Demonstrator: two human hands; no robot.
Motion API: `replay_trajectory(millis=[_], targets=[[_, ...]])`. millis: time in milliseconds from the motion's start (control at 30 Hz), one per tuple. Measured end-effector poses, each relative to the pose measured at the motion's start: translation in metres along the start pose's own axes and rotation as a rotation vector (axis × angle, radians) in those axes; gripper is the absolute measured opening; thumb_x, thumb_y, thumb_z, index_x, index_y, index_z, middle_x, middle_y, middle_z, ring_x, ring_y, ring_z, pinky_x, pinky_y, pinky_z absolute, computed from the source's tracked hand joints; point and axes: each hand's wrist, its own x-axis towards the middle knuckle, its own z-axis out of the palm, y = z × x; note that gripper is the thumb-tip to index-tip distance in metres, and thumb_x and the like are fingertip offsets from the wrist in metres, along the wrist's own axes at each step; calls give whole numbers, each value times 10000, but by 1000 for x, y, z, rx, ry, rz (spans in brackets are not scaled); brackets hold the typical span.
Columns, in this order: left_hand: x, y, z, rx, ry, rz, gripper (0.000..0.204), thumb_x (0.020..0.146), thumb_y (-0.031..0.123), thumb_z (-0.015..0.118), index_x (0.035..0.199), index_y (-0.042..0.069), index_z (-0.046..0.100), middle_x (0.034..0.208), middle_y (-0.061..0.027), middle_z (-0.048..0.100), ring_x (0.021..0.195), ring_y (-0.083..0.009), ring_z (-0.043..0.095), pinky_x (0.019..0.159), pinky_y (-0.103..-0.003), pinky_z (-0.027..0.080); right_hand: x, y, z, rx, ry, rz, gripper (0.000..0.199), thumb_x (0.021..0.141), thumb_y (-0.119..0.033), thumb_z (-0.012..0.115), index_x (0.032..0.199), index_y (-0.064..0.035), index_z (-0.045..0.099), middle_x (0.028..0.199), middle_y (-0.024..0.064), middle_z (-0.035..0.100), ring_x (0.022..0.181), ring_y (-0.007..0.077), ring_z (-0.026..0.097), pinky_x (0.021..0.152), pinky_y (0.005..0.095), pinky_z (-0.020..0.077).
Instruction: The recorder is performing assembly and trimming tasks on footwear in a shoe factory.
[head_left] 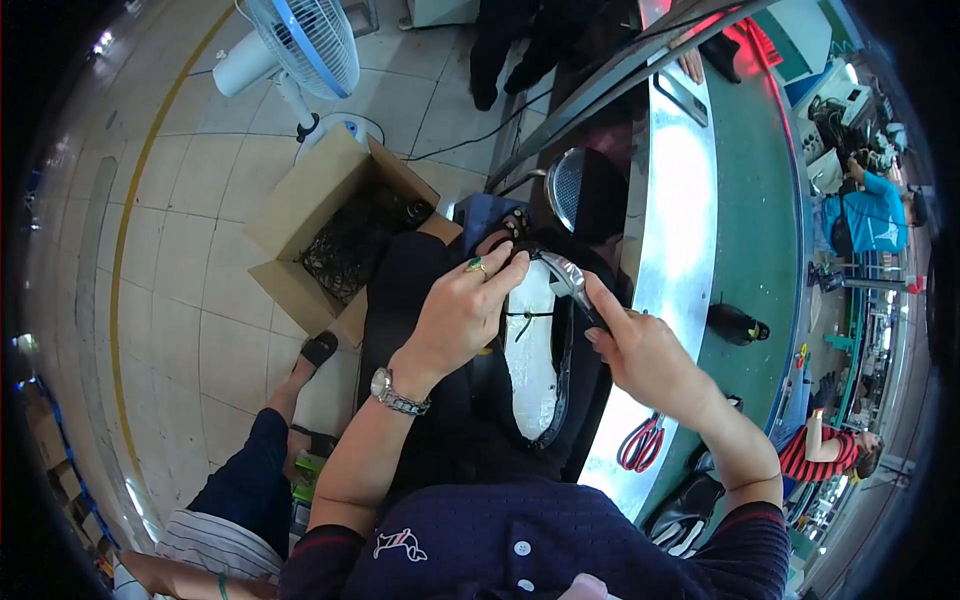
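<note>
A black shoe upper on a last [531, 375] lies sole-up across my lap, its white underside facing me and a dark cord tied across the middle. My left hand [450, 310], with a green-stone ring and a wristwatch, grips the far end of the shoe, fingers pressed on its dark edge. My right hand [645, 360] is closed round the dark handles of lasting pliers [566, 274]. Their curved silver head reaches to the far end of the shoe, close to my left fingertips. Exactly what the jaws touch is too small to tell.
Red-handled scissors [641, 444] and a phone [681, 98] lie on the steel bench [682, 215] to my right. Beyond it, a green belt [742, 215] carries a black shoe [737, 324]. An open carton [300, 215] and a fan [300, 45] stand left; a person [235, 470] sits at lower left.
</note>
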Motion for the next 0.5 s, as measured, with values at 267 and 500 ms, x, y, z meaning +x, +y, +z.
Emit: replay_trajectory(millis=[267,500], targets=[[-2,3,5,29,43,52,306,822,-32,601,1114,32,668,1141,-183,660,929,-304,673,821,-368,533,13,-29,-13,405,520,78,690,923,-69,572,1510,-112,213,658,166,621,591,286,661,605,399,527],[-11,0,2,62,32,36,297,830,-16,596,1116,32,666,1114,-180,668,924,-306,672,810,-370,535,16,-18,-18,87,141,-56,676,901,-80,584,1487,-97,247,628,202,613,590,409,627,565,474,496]])
